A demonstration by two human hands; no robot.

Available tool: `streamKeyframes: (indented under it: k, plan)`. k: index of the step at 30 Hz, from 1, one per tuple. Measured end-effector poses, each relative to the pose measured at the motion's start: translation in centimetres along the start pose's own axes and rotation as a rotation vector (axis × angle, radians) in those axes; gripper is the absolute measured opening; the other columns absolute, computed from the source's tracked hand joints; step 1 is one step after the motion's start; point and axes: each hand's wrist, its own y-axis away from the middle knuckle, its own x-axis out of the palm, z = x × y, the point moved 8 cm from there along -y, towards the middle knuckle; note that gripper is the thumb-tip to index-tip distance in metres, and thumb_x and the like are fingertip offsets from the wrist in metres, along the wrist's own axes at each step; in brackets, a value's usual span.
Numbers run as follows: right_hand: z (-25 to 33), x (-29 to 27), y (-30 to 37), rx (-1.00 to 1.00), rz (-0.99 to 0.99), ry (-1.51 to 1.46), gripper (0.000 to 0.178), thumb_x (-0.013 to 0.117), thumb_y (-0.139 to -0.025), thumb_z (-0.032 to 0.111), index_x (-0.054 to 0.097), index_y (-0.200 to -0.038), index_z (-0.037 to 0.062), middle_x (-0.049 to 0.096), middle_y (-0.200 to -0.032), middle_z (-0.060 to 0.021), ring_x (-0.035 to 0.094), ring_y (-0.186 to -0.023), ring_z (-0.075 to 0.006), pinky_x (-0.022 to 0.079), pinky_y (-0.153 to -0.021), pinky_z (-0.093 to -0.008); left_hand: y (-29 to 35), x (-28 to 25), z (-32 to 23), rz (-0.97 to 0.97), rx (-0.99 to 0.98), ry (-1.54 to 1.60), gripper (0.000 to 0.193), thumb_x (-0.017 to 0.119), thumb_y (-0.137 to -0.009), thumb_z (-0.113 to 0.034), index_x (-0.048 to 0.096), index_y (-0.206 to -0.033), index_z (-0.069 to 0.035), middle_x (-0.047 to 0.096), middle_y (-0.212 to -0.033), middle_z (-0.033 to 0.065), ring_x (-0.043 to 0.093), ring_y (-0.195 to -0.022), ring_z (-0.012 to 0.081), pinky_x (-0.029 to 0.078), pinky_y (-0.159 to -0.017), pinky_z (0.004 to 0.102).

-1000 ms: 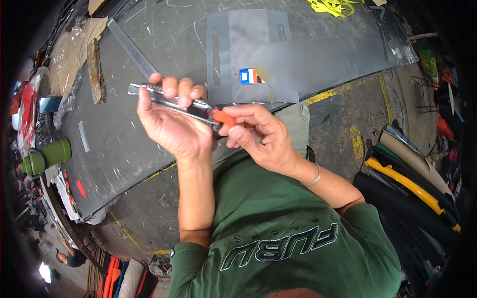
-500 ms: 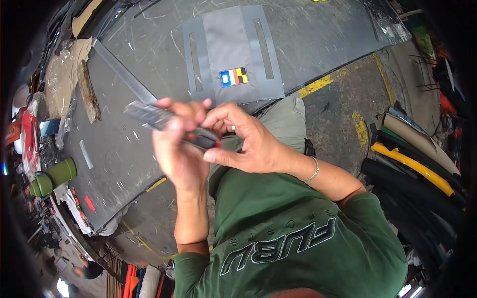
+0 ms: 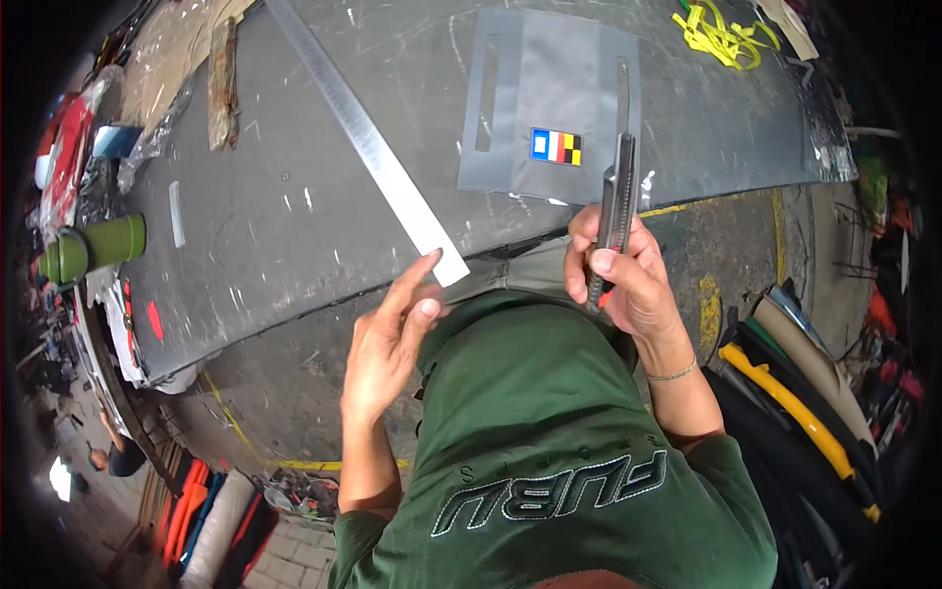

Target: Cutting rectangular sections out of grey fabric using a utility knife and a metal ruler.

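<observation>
My right hand (image 3: 628, 280) grips a utility knife (image 3: 616, 201), fingers closed round its metal handle, tip pointing to twelve o'clock over the near edge of the grey cut panel (image 3: 554, 108). My left hand (image 3: 388, 344) is open, fingertips reaching the near end of the steel ruler (image 3: 368, 147) at eleven o'clock. If the ruler shifts on the scuffed worktable (image 3: 245, 226), the blade could wander toward my fingers.
</observation>
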Motion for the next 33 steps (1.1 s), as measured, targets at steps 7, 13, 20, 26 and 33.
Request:
streamKeyframes:
  k: [7,13,20,26,33]
  plan:
    - [-2.1,4.2,-2.0,0.199,0.034,0.540,0.018,0.065,-0.101,0.012,0.057,-0.113,0.0018,0.063,-0.095,-0.0057,0.062,-0.067,-0.0092,0.046,-0.055,-0.0239,-1.8,1.5,2.7,-0.195,0.023,0.631,0.015,0.066,-0.102,-0.005,0.060,-0.115,-0.002,0.073,-0.093,0.0104,0.073,-0.080,0.0168,0.059,-0.071,0.0282]
    - [-1.8,6.9,-4.4,0.041,0.174,1.087,0.036,0.068,-0.103,0.026,0.056,-0.122,-0.0016,0.065,-0.100,-0.0052,0.063,-0.079,-0.0115,0.054,-0.072,-0.0274,2.5,4.0,-2.6,0.154,0.159,0.570,0.018,0.073,-0.096,-0.001,0.056,-0.104,-0.003,0.073,-0.091,0.0092,0.074,-0.083,0.0162,0.059,-0.071,0.0288]
    - [4.7,5.1,-2.7,0.098,0.102,0.705,0.031,0.070,-0.097,0.006,0.054,-0.122,-0.0036,0.072,-0.110,-0.0166,0.071,-0.104,-0.0189,0.055,-0.086,-0.0336,0.9,4.5,-5.8,0.047,0.481,0.028,0.032,0.080,-0.094,-0.024,0.054,-0.095,-0.004,0.071,-0.080,0.0097,0.071,-0.066,0.0248,0.055,-0.061,0.0358]
    - [8.6,-3.0,2.2,-0.030,-0.173,0.738,0.054,0.067,-0.099,0.006,0.040,-0.145,-0.0006,0.064,-0.124,-0.0176,0.072,-0.104,-0.0229,0.058,-0.073,-0.0305,-5.4,7.8,-13.9,-0.178,0.928,-0.701,0.038,0.078,-0.090,-0.026,0.066,-0.122,-0.010,0.064,-0.122,0.0063,0.058,-0.113,0.0302,0.049,-0.090,0.0457]
    - [10.3,-9.4,7.9,0.027,-0.316,0.761,0.074,0.067,-0.100,0.011,0.029,-0.162,0.0008,0.069,-0.110,-0.0141,0.069,-0.103,-0.0183,0.061,-0.073,-0.0296,-10.5,6.8,-13.2,0.007,1.026,-1.174,0.043,0.066,-0.088,-0.006,0.067,-0.128,-0.018,0.059,-0.140,0.0058,0.051,-0.135,0.0327,0.041,-0.112,0.0516]
